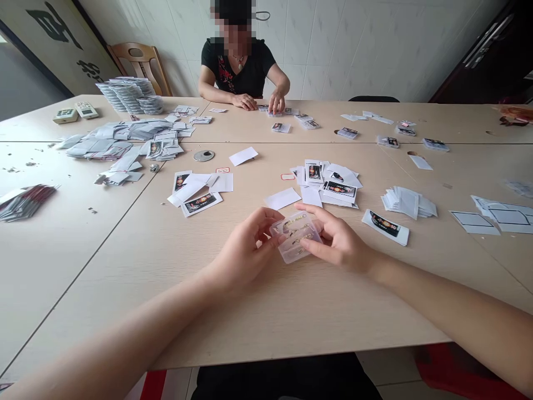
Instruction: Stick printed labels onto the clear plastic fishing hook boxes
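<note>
Left hand (245,247) and right hand (338,240) grip a clear plastic packet (295,236), gold print showing, over the pale desk (125,278). Printed cards (338,190) and white slips (282,198) lie scattered just ahead. Co-worker's hands (260,101) rest at the far side.

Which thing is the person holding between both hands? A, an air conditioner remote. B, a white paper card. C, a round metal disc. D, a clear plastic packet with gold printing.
D: the left hand and right hand both grip a clear plastic packet showing gold printing.
</note>
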The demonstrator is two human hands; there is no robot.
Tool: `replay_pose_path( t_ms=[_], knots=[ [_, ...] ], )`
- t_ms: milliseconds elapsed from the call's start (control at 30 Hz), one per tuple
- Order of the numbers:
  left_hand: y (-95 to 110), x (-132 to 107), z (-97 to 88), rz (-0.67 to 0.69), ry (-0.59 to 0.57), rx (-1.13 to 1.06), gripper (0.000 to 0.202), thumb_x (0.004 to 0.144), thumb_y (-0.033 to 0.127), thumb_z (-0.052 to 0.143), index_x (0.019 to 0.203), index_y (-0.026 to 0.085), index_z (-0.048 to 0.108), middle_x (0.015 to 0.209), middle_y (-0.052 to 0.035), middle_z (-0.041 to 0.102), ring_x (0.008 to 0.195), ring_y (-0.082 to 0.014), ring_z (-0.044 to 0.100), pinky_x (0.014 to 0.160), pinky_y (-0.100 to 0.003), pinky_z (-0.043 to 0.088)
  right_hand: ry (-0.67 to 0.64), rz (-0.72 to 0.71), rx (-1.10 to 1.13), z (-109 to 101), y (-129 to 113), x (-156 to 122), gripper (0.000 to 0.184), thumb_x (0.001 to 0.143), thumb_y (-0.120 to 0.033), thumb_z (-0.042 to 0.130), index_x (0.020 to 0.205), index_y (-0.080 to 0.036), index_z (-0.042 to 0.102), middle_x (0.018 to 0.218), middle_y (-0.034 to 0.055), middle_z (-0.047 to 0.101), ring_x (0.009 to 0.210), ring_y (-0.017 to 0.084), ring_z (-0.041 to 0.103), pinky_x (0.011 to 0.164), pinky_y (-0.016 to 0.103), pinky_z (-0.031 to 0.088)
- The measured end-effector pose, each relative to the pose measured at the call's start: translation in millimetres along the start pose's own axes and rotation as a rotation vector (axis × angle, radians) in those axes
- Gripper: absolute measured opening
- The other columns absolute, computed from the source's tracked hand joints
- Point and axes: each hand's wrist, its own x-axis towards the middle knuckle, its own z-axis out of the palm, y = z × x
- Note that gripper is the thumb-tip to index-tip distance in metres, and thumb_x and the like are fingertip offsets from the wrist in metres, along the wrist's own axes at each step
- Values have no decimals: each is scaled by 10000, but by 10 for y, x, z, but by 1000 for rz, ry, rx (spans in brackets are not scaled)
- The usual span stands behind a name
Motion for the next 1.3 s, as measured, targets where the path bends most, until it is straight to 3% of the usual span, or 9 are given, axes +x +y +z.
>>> replay_pose_path(
  t_ms=[133, 233, 500, 833, 1300],
  knots=[
    [-12, 21, 40, -88, 5, -258, 328, 850, 308, 583, 1115, 165, 452, 1013, -91, 625, 910, -184, 600, 789, -336, 484, -17, 7, 156, 29, -92, -69, 632, 847, -156, 563, 1406, -265, 289, 811, -8, 552, 639, 94, 497, 562, 217, 446],
    [5, 35, 26, -131, -9, -287, 370, 823, 337, 620, 1121, 146, 513, 988, -93, 630, 912, -197, 601, 788, -332, 484, 22, -18, 174, 66, -123, -114, 620, 836, -143, 574, 1388, -271, 321, 812, -9, 538, 638, 90, 484, 557, 209, 439],
    [185, -27, -4, -282, -87, -239, 394, 835, 367, 592, 1184, 183, 595, 753, -15, 626, 533, -77, 482, 468, -201, 362, 26, -88, 94, 138, -122, -186, 608, 841, -165, 554, 1386, -280, 309, 948, 44, 590, 729, 142, 542, 657, 293, 491],
    [248, -36, -13, -304, -125, -304, 310, 873, 399, 516, 859, 108, 622, 683, -38, 604, 549, -113, 552, 531, -239, 456, -13, -166, 13, 188, -111, -245, 630, 842, -152, 547, 1396, -306, 291, 945, 37, 572, 718, 142, 541, 634, 297, 483],
    [208, -26, -19, -345, -138, -339, 231, 855, 340, 508, 769, 134, 566, 612, -16, 595, 469, -118, 560, 485, -248, 467, -12, -153, -96, 168, -114, -250, 658, 844, -187, 552, 1426, -298, 264, 859, 13, 570, 665, 132, 513, 597, 276, 462]
  ],
)
